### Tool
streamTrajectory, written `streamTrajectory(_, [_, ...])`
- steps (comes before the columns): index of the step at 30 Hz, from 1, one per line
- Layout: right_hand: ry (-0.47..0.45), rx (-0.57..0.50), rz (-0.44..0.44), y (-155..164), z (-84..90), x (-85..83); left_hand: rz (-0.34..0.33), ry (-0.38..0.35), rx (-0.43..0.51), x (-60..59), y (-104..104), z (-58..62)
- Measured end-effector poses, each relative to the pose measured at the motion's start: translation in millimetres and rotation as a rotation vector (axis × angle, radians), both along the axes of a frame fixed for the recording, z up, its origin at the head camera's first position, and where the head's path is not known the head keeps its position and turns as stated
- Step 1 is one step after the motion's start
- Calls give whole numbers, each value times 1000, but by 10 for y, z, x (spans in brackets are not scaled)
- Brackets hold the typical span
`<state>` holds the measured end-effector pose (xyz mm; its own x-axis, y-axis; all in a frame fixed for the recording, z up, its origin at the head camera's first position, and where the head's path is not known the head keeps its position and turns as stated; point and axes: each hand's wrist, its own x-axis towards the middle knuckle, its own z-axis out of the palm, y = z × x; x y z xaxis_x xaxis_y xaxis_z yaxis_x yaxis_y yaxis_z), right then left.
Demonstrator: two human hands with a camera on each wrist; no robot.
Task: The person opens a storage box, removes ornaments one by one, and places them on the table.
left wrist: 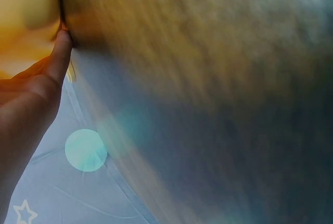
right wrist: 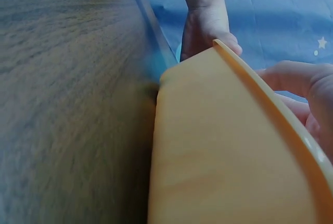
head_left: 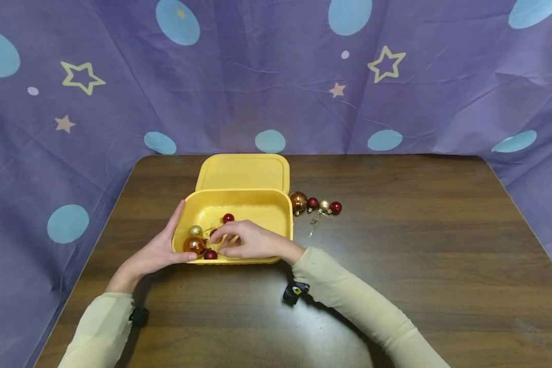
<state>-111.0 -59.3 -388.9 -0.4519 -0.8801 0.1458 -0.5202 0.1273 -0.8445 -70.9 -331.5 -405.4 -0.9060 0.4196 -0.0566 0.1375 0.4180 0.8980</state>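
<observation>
Christmas baubles left of centre look light, fragile; we'd cradle their middles. Left fingers grip the yellow box; what right fingers hold, we cannot tell.

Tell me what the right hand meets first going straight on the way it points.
Probably the large orange ball inside the yellow box, just beyond the right hand in the head view. Depth is unclear; the hand might brush the dark red ball nearby first.

Your left sleeve: pale cream
Your right sleeve: cream, creased
Left wrist camera: small, black
Right wrist camera: black, yellow mark
Left hand, right hand: bare
</observation>
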Motion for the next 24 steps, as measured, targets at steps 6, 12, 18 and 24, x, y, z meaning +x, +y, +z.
streamTrajectory(6, [-15, 62, 21, -100, -21, 1, -3, 9, 4, -7, -2, -12])
streamTrajectory(12, [-33, 83, 15, -165, -42, 14, -5, 12, 4, 7, 4, -12])
streamTrajectory(18, [-180, 45, 14, -198, -52, 11, -9, 10, -1, 3, 13, 2])
streamTrajectory(24, [-338, 37, -20, -207, -67, -6, -1, 14, -23, 5, 5, 11])
